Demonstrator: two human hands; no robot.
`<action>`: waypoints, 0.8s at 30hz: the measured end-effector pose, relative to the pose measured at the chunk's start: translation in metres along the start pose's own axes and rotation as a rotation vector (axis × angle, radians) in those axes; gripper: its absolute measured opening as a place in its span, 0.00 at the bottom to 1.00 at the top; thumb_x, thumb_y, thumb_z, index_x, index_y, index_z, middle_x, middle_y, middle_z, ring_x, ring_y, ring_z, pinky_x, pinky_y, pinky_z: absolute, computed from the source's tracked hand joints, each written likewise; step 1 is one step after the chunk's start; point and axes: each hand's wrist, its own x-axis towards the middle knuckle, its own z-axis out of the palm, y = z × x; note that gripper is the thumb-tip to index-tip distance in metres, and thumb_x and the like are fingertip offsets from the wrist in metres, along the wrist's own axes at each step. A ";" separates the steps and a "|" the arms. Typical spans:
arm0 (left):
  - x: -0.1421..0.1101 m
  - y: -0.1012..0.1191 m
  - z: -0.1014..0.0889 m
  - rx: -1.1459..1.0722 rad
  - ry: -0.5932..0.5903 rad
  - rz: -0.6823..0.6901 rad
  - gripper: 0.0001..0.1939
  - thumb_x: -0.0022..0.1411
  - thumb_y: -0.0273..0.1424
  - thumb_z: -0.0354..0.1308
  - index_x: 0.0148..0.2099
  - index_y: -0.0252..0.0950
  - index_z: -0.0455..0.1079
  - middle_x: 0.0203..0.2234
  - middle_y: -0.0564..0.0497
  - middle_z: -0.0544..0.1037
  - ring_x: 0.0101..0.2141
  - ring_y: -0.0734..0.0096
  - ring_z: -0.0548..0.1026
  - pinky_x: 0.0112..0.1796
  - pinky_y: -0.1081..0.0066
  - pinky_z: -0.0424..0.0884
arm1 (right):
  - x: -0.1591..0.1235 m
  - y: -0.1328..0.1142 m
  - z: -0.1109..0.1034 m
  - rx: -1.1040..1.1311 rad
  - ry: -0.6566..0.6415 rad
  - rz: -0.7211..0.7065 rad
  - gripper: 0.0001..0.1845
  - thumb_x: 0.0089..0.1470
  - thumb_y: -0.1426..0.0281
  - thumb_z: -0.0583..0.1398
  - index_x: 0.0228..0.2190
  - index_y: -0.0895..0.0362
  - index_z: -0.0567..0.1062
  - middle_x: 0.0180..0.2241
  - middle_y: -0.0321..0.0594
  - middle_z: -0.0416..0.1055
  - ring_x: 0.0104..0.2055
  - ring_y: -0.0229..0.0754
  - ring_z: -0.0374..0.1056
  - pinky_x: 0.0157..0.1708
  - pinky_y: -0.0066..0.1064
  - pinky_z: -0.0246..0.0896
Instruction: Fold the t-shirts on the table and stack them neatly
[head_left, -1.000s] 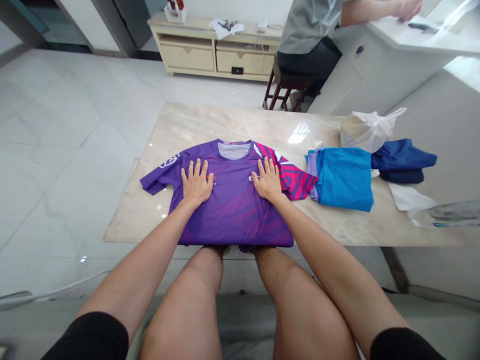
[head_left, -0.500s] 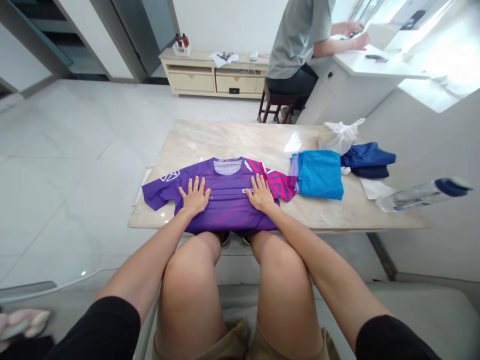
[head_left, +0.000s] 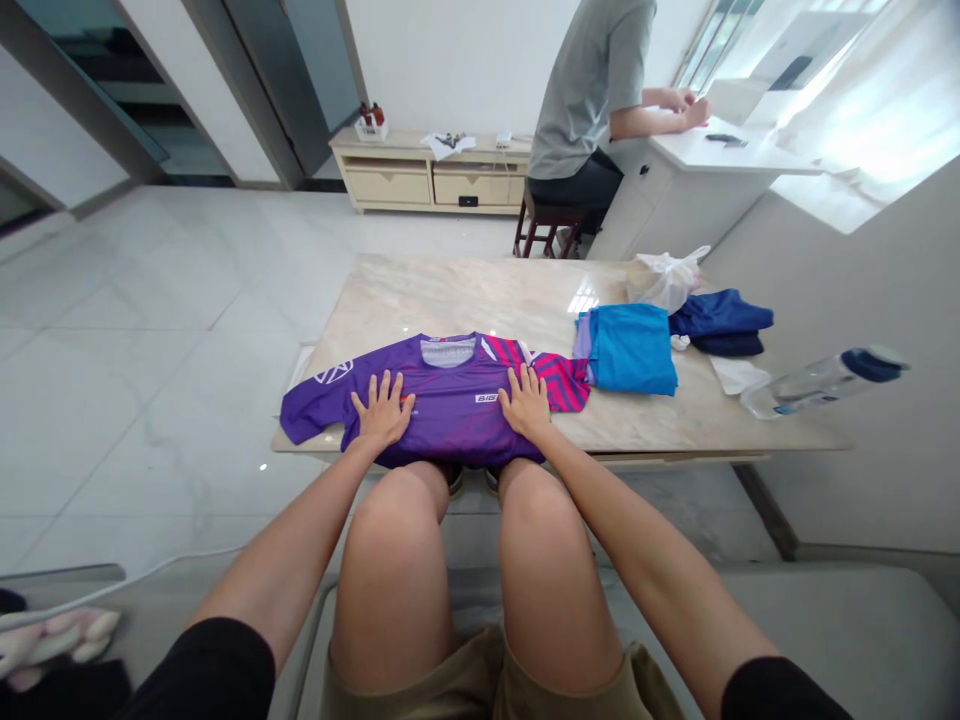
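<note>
Purple shirt [head_left: 446, 425] lay under the left hand [head_left: 382, 412] and right hand [head_left: 526, 405], both spread; a tug could wrinkle it.

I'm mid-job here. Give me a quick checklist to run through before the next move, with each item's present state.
1. Left hand spread on the purple shirt: ok.
2. Right hand spread on the shirt, near the pink-patterned sleeve: ok.
3. Shirt wholly within the table top: not ok, its lower part reaches past the near edge.
4. Pink-patterned sleeve apart from the folded cloth pile: cannot tell, they meet in this view.
5. Water bottle apart from the shirt: ok.
6. Shirt's underside smooth: cannot tell, hidden.
</note>
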 end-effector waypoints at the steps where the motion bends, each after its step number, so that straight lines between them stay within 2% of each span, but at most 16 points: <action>1: 0.005 0.000 0.000 0.005 0.010 0.005 0.38 0.81 0.49 0.37 0.85 0.41 0.51 0.84 0.42 0.47 0.82 0.39 0.42 0.74 0.23 0.39 | 0.005 0.001 0.002 -0.005 -0.003 -0.001 0.39 0.77 0.56 0.48 0.79 0.61 0.58 0.82 0.56 0.46 0.84 0.61 0.42 0.79 0.58 0.37; 4: 0.027 -0.001 0.001 0.013 0.044 0.027 0.38 0.81 0.48 0.37 0.85 0.40 0.51 0.84 0.42 0.47 0.82 0.39 0.42 0.73 0.23 0.38 | 0.024 0.004 0.009 -0.008 0.016 -0.010 0.39 0.78 0.55 0.48 0.80 0.60 0.56 0.83 0.54 0.43 0.84 0.60 0.39 0.80 0.58 0.34; 14: 0.117 0.000 -0.007 -0.005 0.056 0.110 0.38 0.80 0.48 0.39 0.85 0.40 0.52 0.83 0.42 0.48 0.82 0.40 0.43 0.73 0.22 0.37 | 0.097 0.011 0.018 0.007 0.071 -0.021 0.40 0.77 0.54 0.48 0.80 0.59 0.57 0.82 0.55 0.44 0.84 0.61 0.40 0.79 0.61 0.36; 20: 0.140 0.008 -0.011 0.014 0.037 0.116 0.39 0.79 0.47 0.39 0.86 0.43 0.47 0.84 0.44 0.46 0.82 0.43 0.41 0.74 0.25 0.36 | 0.127 0.021 0.015 -0.022 0.062 -0.045 0.40 0.77 0.52 0.46 0.80 0.58 0.55 0.83 0.53 0.44 0.84 0.60 0.40 0.79 0.62 0.36; 24: 0.149 0.011 -0.013 0.009 0.033 0.108 0.39 0.79 0.47 0.38 0.86 0.41 0.46 0.84 0.43 0.45 0.82 0.44 0.40 0.75 0.26 0.34 | 0.144 0.025 0.016 -0.049 0.049 -0.052 0.41 0.77 0.51 0.45 0.81 0.58 0.54 0.83 0.52 0.44 0.84 0.60 0.40 0.79 0.63 0.37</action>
